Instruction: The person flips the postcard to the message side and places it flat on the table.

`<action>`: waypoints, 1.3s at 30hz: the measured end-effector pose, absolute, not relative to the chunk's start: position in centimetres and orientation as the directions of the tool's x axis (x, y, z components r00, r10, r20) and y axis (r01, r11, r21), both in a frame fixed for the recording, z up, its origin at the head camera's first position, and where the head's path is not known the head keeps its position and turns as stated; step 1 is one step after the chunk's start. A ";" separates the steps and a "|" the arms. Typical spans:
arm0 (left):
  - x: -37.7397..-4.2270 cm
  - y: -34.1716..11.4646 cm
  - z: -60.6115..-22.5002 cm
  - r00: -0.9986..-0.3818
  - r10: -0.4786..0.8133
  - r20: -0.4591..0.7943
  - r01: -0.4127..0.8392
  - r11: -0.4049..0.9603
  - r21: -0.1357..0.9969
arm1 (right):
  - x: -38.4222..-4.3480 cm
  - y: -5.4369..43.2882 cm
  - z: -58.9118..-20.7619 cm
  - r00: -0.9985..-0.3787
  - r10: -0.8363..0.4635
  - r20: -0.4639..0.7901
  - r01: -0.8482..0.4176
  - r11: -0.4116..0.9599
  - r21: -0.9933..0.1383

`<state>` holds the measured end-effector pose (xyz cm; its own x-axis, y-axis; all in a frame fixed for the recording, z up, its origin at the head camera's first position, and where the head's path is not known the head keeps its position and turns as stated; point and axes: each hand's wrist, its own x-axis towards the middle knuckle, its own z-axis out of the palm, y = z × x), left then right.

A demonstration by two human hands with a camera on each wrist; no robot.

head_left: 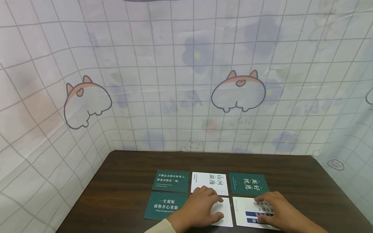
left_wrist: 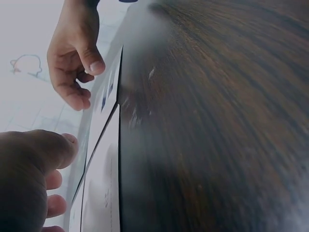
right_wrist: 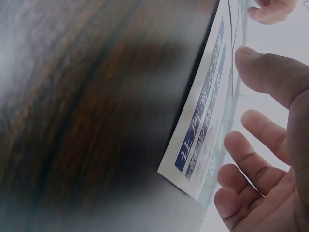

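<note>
My left hand [head_left: 201, 207] is above the lower middle card [head_left: 227, 208], with the thumb and fingers apart and nothing held between them. It hides the left part of this white card, and whether a fingertip touches the paper I cannot tell. My right hand [head_left: 281, 212] also has thumb and fingers apart, loosely bent, and holds nothing. It is over the right end of the lower right card [head_left: 247, 206], which is white; its two blue stripes run sideways, along the long axis of the card.

Just beyond my left hand lies another white card, the upper middle card [head_left: 207, 183], with its large print at the right end. To the right of it is the upper right card [head_left: 242, 183], which is green, with its large print in the right half. To the left, two more green cards lie one behind the other: the lower left card [head_left: 163, 207] and the upper left card [head_left: 170, 181]. Their white lines read upright from my side.

All six lie flat in two rows of three, close together, their long axes going left to right on the dark brown counter [head_left: 116, 187]. Behind it hangs a checked cloth [head_left: 163, 97].
</note>
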<state>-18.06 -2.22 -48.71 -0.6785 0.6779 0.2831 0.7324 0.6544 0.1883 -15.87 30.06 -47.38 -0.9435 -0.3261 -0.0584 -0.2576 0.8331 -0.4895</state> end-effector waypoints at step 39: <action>-18.7 1.6 -49.2 -0.748 0.635 0.194 0.664 0.724 0.187 | -16.4 33.9 -47.3 -0.957 -0.266 -0.118 -0.193 0.883 -0.428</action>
